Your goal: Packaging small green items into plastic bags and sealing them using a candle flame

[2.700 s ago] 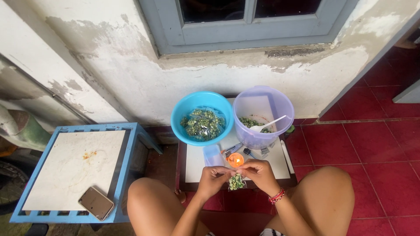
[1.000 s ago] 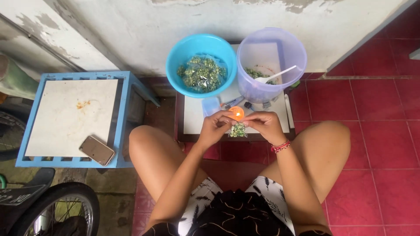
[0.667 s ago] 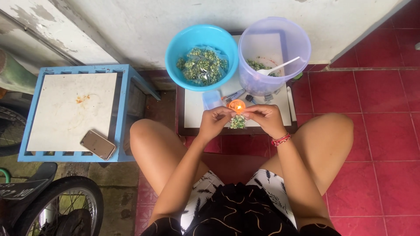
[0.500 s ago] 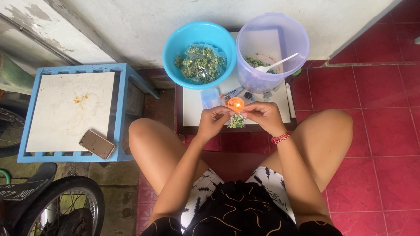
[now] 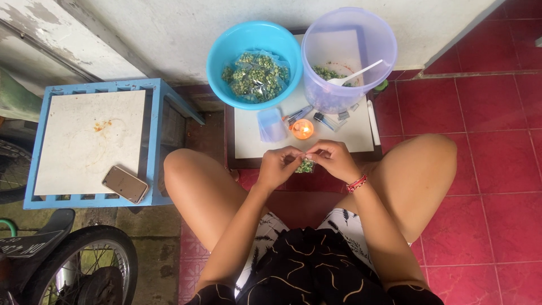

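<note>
1. Pinching a small clear bag of green bits [image 5: 305, 165] by its top edge, one side in the left hand [image 5: 279, 168], the other in the right hand [image 5: 335, 161]; fingers of both closed on the plastic, thumbs and forefingers meeting at the bag's mouth, probably to keep that mouth flat and shut.
2. Hanging just off the near edge of the low tabletop [image 5: 248, 141], above the gap between the knees, well short of the lit candle [image 5: 302, 130] and its orange cup.
3. Wrists bent inward, forearms converging from the lap, red bracelet [image 5: 357, 183] on the right wrist.
4. Ranged behind the candle, within easy reach: blue bowl [image 5: 254, 63] heaped with filled bags, lilac tub [image 5: 349, 56] with loose green bits and a white spoon [image 5: 354, 74], stack of empty clear bags [image 5: 271, 124] beside a few pens [image 5: 298, 114].
5. Set off to the left, apart from all this: blue side table [image 5: 90, 141] with a phone [image 5: 125, 184] lying near its front corner; motorbike wheel [image 5: 84, 271] below it.
</note>
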